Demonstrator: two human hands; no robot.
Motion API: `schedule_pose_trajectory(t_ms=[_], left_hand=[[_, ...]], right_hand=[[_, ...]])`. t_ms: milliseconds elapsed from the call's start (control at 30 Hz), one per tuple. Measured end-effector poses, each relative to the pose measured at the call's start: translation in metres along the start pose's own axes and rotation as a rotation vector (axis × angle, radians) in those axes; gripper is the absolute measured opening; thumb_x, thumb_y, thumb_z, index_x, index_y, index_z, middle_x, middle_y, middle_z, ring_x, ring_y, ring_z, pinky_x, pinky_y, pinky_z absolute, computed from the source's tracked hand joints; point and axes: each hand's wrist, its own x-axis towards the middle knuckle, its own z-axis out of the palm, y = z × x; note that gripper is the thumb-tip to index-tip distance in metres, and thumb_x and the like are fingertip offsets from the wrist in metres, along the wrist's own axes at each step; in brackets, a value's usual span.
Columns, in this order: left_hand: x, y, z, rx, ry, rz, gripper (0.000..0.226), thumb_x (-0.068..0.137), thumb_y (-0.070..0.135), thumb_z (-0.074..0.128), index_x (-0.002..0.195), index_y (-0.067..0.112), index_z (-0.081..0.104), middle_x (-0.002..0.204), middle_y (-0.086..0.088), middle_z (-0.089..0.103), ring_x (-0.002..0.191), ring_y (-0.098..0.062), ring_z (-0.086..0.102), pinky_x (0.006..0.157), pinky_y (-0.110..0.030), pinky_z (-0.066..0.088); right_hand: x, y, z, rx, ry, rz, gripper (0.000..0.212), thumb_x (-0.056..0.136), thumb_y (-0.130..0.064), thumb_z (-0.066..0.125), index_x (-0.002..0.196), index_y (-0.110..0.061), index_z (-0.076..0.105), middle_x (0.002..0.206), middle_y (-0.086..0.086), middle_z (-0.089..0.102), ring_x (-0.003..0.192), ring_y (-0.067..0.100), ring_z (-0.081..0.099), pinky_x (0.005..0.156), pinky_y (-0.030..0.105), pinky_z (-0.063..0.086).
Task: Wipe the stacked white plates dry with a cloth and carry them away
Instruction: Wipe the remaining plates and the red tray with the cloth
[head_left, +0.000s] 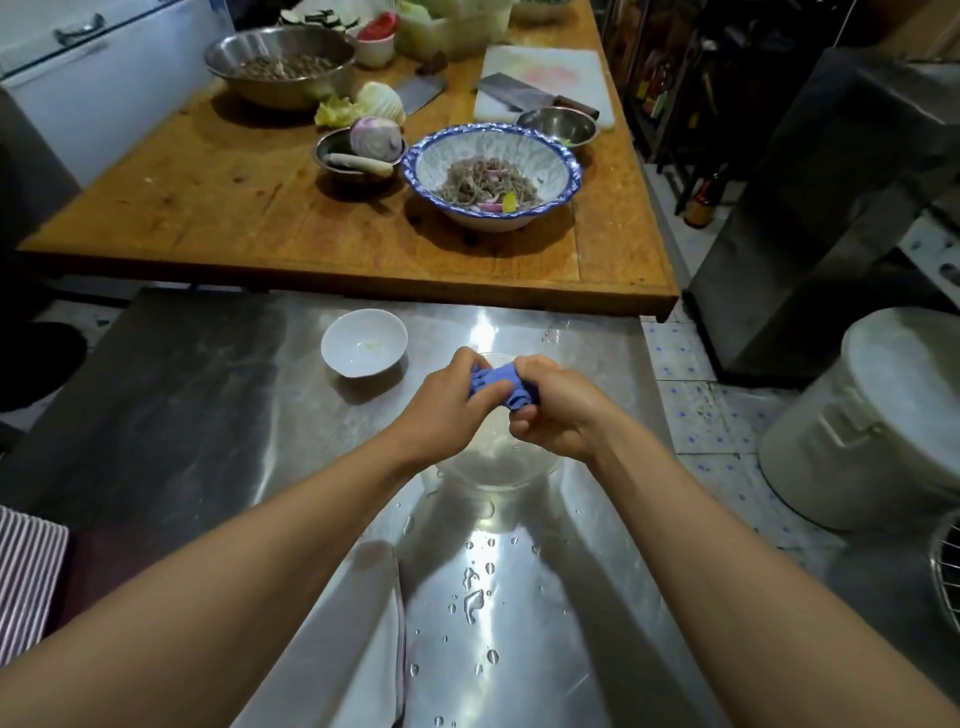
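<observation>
White plates (363, 639) are seen at the near edge of a wet steel counter (208, 405), partly hidden under the left forearm. Further out, a blue cloth (501, 385) is clamped between both hands over a clear glass bowl (493, 467): the fingers of the left hand (447, 395) and the right hand (556, 410) are curled tightly round it. A small white bowl (363, 342) is set just beyond, and a blue-rimmed bowl (491, 174) of noodles is seen on the wooden table (208, 208) behind.
</observation>
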Motion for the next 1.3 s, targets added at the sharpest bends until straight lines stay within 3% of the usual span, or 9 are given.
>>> schedule_pose_trajectory(t_ms=[100,200,333,400,500,567,767,933,1300], left_hand=[[-0.002,0.009,-0.005,-0.592,-0.062,-0.286,0.024,0.099,0.025,0.045,0.082,0.008,0.046,0.062,-0.006,0.045,0.044,-0.01,0.037,0.044,-0.022,0.029],[-0.004,0.02,-0.015,-1.051,-0.232,-0.59,0.028,0.101,0.027,0.038,0.085,0.009,0.053,0.054,-0.001,0.04,0.033,-0.003,0.03,0.03,-0.012,0.022],[-0.01,0.031,-0.02,-1.25,-0.411,-0.833,0.041,0.099,0.039,0.038,0.071,0.011,0.047,0.046,0.003,0.037,0.027,-0.002,0.026,0.032,-0.011,0.012],[-0.014,0.033,-0.018,-1.183,-0.408,-0.804,0.041,0.099,0.043,0.035,0.073,0.013,0.045,0.046,0.004,0.035,0.028,-0.003,0.024,0.031,-0.013,0.011],[-0.019,0.032,-0.013,-1.069,-0.341,-0.668,0.037,0.1,0.045,0.031,0.092,0.013,0.048,0.05,0.002,0.036,0.033,-0.004,0.024,0.032,-0.014,0.016],[-0.021,0.031,-0.011,-1.043,-0.317,-0.559,0.032,0.102,0.036,0.033,0.094,0.009,0.049,0.055,0.001,0.039,0.037,-0.003,0.026,0.032,-0.013,0.021],[-0.024,0.022,-0.016,-0.586,-0.369,-0.24,0.019,0.099,0.01,0.04,0.081,0.011,0.038,0.063,-0.003,0.035,0.044,-0.005,0.027,0.04,-0.015,0.025],[-0.014,0.015,-0.018,0.235,-0.275,-0.001,0.022,0.096,0.023,0.048,0.099,0.013,0.028,0.076,0.001,0.046,0.059,-0.009,0.043,0.046,-0.015,0.035],[0.007,-0.009,0.001,0.807,-0.052,0.244,0.033,0.092,0.014,0.05,0.092,0.02,0.017,0.06,0.004,0.033,0.045,-0.012,0.025,0.042,-0.029,0.011]], right_hand=[[-0.011,0.004,-0.007,-0.19,-0.094,-0.204,0.022,0.1,-0.018,0.043,0.117,-0.012,0.054,0.077,0.006,0.057,0.052,0.01,0.049,0.052,0.023,0.05],[-0.02,0.013,-0.014,-0.636,-0.066,-0.493,0.046,0.094,-0.026,0.054,0.138,-0.026,0.038,0.095,-0.004,0.059,0.07,0.003,0.055,0.069,0.02,0.05],[-0.019,0.023,-0.008,-0.892,0.024,-0.803,0.036,0.096,-0.03,0.05,0.131,-0.024,0.043,0.095,-0.008,0.055,0.082,0.003,0.052,0.073,0.013,0.039],[-0.014,0.025,-0.003,-0.879,0.106,-0.853,0.016,0.097,-0.027,0.048,0.105,-0.014,0.052,0.08,-0.009,0.053,0.071,0.003,0.05,0.063,0.012,0.035],[-0.005,0.021,0.005,-0.779,0.184,-0.706,0.022,0.099,-0.028,0.044,0.084,-0.012,0.045,0.068,-0.005,0.045,0.06,0.008,0.042,0.055,0.017,0.034],[0.0,0.016,0.008,-0.635,0.147,-0.52,0.029,0.099,-0.034,0.041,0.081,-0.012,0.042,0.066,0.001,0.041,0.056,0.016,0.039,0.051,0.028,0.032],[-0.001,0.002,0.005,-0.659,0.021,-0.346,0.035,0.101,-0.037,0.035,0.075,-0.014,0.035,0.059,0.004,0.038,0.044,0.012,0.032,0.04,0.022,0.029],[0.002,0.001,0.004,-0.668,0.036,-0.288,0.033,0.101,-0.032,0.038,0.073,-0.014,0.035,0.055,0.006,0.039,0.041,0.01,0.027,0.04,0.022,0.022],[0.024,0.001,0.015,-0.536,0.226,-0.006,0.025,0.093,-0.011,0.034,0.069,-0.008,0.042,0.055,0.007,0.036,0.045,0.016,0.024,0.045,0.022,0.019]])
